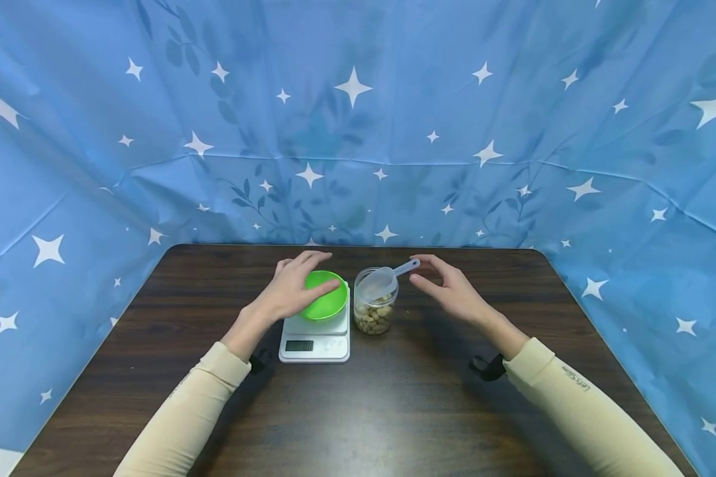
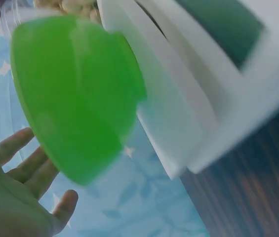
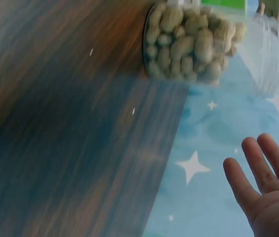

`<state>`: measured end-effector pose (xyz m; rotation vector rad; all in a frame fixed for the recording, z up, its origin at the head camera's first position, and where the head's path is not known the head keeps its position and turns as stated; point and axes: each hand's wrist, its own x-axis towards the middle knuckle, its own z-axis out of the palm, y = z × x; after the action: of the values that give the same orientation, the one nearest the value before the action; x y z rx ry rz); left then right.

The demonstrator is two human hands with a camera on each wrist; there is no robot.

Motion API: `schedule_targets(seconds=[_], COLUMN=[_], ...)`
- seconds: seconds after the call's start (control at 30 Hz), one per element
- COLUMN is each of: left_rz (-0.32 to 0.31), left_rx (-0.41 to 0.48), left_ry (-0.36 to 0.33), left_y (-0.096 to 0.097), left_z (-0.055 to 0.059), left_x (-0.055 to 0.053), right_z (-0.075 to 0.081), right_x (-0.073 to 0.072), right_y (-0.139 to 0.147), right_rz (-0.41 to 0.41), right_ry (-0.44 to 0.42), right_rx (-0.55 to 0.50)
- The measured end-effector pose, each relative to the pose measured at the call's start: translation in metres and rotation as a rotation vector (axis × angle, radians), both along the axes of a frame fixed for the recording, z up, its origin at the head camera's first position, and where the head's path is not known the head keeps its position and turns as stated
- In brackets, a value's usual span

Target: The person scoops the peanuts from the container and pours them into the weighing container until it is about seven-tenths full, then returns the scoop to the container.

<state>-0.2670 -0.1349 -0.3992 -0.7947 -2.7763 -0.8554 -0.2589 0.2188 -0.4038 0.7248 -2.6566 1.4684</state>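
A green bowl (image 1: 325, 306) sits on a white kitchen scale (image 1: 328, 348). My left hand (image 1: 282, 291) is at the bowl's left side, thumb over its near rim and fingers spread; whether they touch the bowl, I cannot tell. To the right of the scale stands a clear jar (image 3: 255, 54), partly filled with unshelled peanuts (image 3: 193, 47). Across the jar's mouth lies a translucent scoop (image 1: 377, 283), its handle (image 1: 407, 267) pointing up and right. My right hand (image 1: 450, 291) is close by that handle with fingers extended, and nothing appears in its grasp in the right wrist view.
Everything stands on a dark wooden table (image 1: 364, 411). Behind and around it hangs a blue curtain (image 1: 406, 119) with white stars. The scale's display (image 1: 299, 346) faces the near edge, its reading too small to make out.
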Motion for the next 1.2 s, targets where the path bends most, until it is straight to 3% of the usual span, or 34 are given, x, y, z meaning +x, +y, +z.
schedule_targets(seconds=[0.37,0.7,0.97,1.2], left_rz=[-0.097,-0.119,-0.128,-0.123], left_rx=[-0.075,-0.159,-0.156,-0.156], left_ry=[0.006,-0.021,-0.049,-0.056], left_y=[0.034,0.050,0.059,0.063], left_z=[-0.001,-0.002,-0.002,-0.001], left_x=[0.005,0.004,0.002,-0.001], right_z=[-0.006,-0.010,-0.007,-0.002], right_x=[-0.003,-0.003,-0.003,-0.004], right_y=[-0.023,-0.034,-0.034,-0.031], right_rz=[0.034,0.021,-0.003,0.006], right_ry=[-0.057,0.024,0.021,0.068], right_rx=[-0.214,-0.253,-0.222,-0.196])
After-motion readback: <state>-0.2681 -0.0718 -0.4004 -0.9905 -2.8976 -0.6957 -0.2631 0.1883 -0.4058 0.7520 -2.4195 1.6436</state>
